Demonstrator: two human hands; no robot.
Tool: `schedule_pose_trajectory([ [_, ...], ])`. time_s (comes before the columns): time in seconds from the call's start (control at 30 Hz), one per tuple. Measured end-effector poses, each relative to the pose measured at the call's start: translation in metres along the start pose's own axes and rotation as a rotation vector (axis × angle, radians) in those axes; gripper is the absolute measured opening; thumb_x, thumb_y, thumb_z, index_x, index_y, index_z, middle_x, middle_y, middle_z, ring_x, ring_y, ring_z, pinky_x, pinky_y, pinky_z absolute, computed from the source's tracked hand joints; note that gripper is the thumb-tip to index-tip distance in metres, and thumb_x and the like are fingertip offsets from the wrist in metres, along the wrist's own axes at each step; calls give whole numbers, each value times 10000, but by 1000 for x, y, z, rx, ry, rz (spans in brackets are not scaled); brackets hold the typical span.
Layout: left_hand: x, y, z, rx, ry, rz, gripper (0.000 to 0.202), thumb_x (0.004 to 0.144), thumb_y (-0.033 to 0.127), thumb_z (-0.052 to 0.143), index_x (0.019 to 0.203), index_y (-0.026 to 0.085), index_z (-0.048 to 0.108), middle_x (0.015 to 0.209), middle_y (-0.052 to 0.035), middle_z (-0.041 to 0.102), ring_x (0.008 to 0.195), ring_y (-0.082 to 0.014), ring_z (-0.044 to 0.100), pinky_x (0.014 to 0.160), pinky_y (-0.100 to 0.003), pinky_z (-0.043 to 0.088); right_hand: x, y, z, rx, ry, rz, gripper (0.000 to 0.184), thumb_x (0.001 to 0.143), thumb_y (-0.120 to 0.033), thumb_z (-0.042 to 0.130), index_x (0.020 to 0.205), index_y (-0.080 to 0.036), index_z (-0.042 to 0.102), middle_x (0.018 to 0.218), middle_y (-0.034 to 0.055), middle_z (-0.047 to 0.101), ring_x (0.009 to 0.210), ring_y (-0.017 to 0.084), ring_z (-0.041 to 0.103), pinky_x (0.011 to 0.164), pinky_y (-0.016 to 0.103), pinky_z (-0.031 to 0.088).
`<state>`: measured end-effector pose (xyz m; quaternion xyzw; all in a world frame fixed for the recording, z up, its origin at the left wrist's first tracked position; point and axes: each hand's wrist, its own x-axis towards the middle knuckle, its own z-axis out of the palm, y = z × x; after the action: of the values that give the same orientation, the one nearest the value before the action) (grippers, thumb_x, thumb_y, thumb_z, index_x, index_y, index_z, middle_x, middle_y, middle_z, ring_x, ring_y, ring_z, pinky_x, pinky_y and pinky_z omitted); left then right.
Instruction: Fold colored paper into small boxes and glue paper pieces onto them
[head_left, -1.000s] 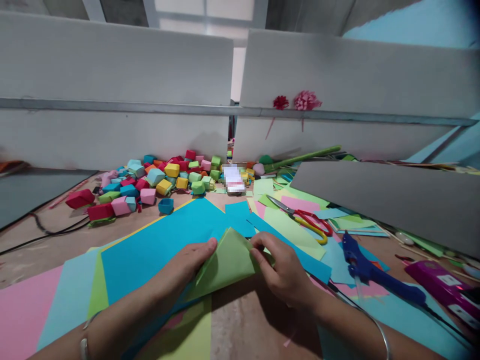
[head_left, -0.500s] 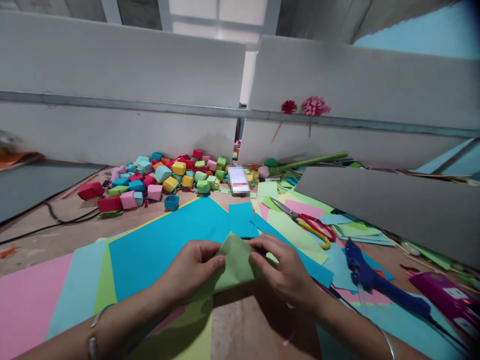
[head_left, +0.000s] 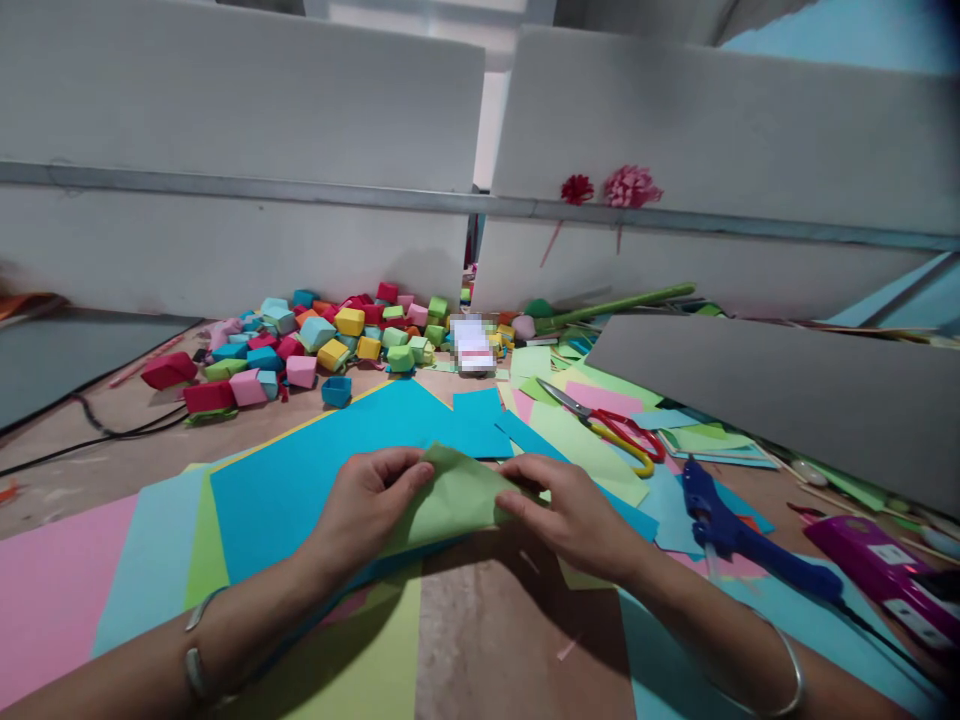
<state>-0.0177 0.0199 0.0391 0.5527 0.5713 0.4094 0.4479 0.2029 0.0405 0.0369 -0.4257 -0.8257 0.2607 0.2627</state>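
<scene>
The green sheet [head_left: 457, 495] is thin matt paper, creased. Beneath lies smooth blue paper [head_left: 315, 475] on a rough, scuffed wooden table [head_left: 487, 650]. At 3 o'clock, a glossy blue plastic glue gun [head_left: 739, 540]; scissors [head_left: 607, 425] have metal blades.

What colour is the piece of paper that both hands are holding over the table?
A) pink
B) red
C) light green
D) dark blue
C: the left hand and the right hand each pinch a side of the folded light green paper, which lies over a large blue sheet.
</scene>
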Motion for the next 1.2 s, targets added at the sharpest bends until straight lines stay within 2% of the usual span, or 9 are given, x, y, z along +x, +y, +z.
schedule_pose_trajectory([
  [0.17,5,-3,-4,23,101,3,342,772,455,630,881,144,718,737,-16,672,640,-146,530,529,-209,373,1,2,-9,9,1,66,96,812,-226,623,881,-188,678,807,27,688,697,148,598,619,265,461],
  [0.43,3,-8,-6,51,155,67,334,752,487,675,888,189,735,807,-20,715,698,-173,581,569,-219,439,0,-8,-9,279,27,260,137,796,-275,620,867,-162,649,776,26,676,692,153,635,630,275,488],
  [0.67,-3,-7,-6,113,243,91,300,765,461,666,904,202,726,841,-18,722,747,-190,598,572,-213,439,-1,0,-2,343,113,276,98,815,-231,585,791,-165,654,694,25,685,634,126,625,568,234,473],
  [0.83,7,-14,-13,105,234,128,340,746,489,667,878,183,732,763,-9,693,660,-155,558,540,-203,422,2,13,-1,374,126,319,122,798,-251,600,740,-159,654,641,17,667,553,105,609,499,206,456],
  [1.0,11,-19,-16,77,224,105,315,747,479,671,887,203,727,777,9,682,655,-143,540,523,-182,400,4,16,-2,407,96,352,106,779,-231,607,710,-162,651,627,16,663,522,92,597,463,189,439],
  [1.2,11,-13,-15,14,146,61,316,747,488,673,865,197,706,742,24,644,633,-120,500,512,-163,375,5,16,-1,477,53,427,95,780,-187,558,700,-164,603,645,36,676,563,116,648,522,219,509],
])
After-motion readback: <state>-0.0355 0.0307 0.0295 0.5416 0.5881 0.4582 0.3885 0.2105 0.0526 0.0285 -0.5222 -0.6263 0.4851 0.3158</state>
